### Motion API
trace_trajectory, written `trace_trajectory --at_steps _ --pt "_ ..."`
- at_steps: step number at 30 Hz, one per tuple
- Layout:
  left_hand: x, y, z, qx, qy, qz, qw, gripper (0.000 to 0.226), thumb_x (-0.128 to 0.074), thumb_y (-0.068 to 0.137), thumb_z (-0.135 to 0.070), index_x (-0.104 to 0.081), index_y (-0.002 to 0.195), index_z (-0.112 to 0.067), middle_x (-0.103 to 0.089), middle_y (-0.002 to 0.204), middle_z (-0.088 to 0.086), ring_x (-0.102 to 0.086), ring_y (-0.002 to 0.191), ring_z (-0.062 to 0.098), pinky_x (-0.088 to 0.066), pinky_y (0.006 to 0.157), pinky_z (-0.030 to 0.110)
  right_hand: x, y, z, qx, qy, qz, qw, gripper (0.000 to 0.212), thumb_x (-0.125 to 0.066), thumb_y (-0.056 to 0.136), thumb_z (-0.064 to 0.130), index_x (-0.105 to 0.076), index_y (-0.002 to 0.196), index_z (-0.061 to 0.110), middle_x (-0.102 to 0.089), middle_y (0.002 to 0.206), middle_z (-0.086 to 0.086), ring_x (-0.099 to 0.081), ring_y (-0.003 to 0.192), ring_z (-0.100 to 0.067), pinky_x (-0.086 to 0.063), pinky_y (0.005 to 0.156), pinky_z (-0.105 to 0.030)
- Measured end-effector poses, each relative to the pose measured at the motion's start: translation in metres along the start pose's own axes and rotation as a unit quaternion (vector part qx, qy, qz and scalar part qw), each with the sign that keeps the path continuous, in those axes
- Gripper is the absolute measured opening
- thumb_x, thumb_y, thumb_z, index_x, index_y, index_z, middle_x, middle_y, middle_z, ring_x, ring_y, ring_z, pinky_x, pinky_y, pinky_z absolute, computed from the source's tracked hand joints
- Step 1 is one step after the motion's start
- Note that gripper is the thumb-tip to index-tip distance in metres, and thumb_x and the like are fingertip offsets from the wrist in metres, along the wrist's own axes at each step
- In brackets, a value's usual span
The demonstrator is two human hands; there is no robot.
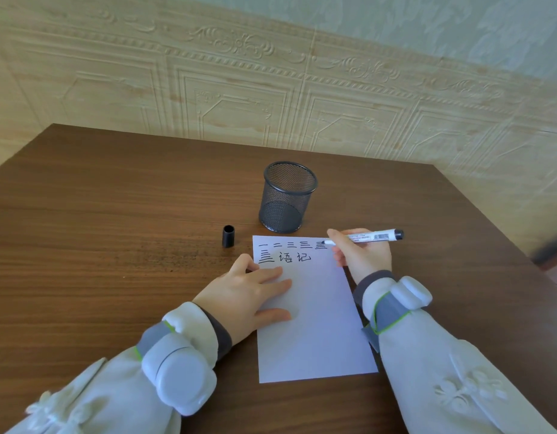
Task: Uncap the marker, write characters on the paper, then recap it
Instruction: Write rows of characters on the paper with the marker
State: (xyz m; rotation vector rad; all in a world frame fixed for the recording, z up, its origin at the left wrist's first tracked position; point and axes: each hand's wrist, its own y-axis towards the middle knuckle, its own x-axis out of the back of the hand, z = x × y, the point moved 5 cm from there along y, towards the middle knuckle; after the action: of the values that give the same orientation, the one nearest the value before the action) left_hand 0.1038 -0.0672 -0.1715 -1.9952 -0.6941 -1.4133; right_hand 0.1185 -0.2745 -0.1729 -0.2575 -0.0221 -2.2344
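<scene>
Writing is the step in hand, as the head view shows it: the cap is off and two rows of characters already stand at the top of the paper (314,308). The right hand (361,255) has its fingers curled and clamped round the marker (364,237) near the tip, which sits at the right end of the first row, at about 1 o'clock on the sheet; whether the tip touches the paper I cannot tell. The marker's long axis lies nearly level across the view, tip pointing toward 9 o'clock, black tail toward 3 o'clock, well tilted down from upright. The left hand (249,296) lies flat, fingers straight and spread a little, pressing the sheet's left edge against the surface (114,230).

The cap (228,236) stands upright on the surface just beside the paper's top left corner, open end up, apart from both hands. A mesh pen holder (286,197) stands at 12 o'clock from the sheet.

Judging from this, the next move calls either for more strokes or for recapping, with the left hand reaching toward 11 o'clock for the cap and the tip meeting its open end squarely.
</scene>
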Motion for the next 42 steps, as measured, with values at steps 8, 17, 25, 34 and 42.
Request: trace_trajectory --at_steps 8,17,25,34,42 --pt "0.000 0.000 0.000 0.001 0.001 0.000 1.000 0.057 -0.032 0.090 -0.060 -0.018 0.143 -0.045 -0.016 0.152 -0.021 -0.018 0.129 0.013 -0.038 0.100 0.028 0.000 0.000 0.001 0.035 -0.059 -0.008 0.998 0.026 -0.067 0.081 0.016 -0.056 0.058 0.011 -0.060 0.048 -0.007 -0.049 0.032 -0.013 -0.040 0.038 -0.021" --pt "-0.002 0.001 0.002 0.001 0.000 0.001 1.000 0.057 -0.031 0.090 -0.060 -0.018 0.143 -0.045 -0.017 0.152 -0.021 -0.019 0.128 0.014 -0.038 0.103 0.030 -0.004 -0.001 0.000 0.047 -0.072 0.006 0.996 0.029 -0.067 0.082 0.017 -0.054 0.056 0.012 -0.060 0.045 -0.003 -0.050 0.032 -0.013 -0.041 0.039 -0.021" --pt "-0.002 0.000 0.001 -0.002 0.004 -0.001 1.000 0.057 -0.031 0.090 -0.060 -0.019 0.143 -0.044 -0.017 0.152 -0.020 -0.019 0.128 0.014 -0.038 0.103 0.030 -0.003 -0.001 -0.001 0.047 -0.071 0.000 0.996 0.025 -0.065 0.082 0.014 -0.058 0.058 0.012 -0.061 0.047 -0.004 -0.052 0.034 -0.013 -0.044 0.041 -0.023" --pt "-0.001 0.000 0.002 -0.003 0.000 -0.006 1.000 0.056 -0.031 0.090 -0.060 -0.019 0.143 -0.045 -0.017 0.152 -0.021 -0.019 0.128 0.013 -0.039 0.101 0.029 -0.005 0.001 -0.001 0.037 -0.031 0.007 0.999 0.018 -0.067 0.085 0.018 -0.062 0.070 0.010 -0.066 0.057 -0.014 -0.056 0.040 -0.022 -0.048 0.043 -0.026" --pt "-0.002 0.001 0.003 0.000 0.001 -0.002 1.000 0.057 -0.031 0.090 -0.061 -0.018 0.143 -0.045 -0.016 0.152 -0.021 -0.019 0.127 0.014 -0.038 0.102 0.029 -0.004 -0.001 0.000 0.038 -0.068 0.004 0.997 0.020 -0.061 0.081 0.011 -0.058 0.061 0.008 -0.063 0.051 -0.012 -0.050 0.035 -0.019 -0.042 0.039 -0.022"
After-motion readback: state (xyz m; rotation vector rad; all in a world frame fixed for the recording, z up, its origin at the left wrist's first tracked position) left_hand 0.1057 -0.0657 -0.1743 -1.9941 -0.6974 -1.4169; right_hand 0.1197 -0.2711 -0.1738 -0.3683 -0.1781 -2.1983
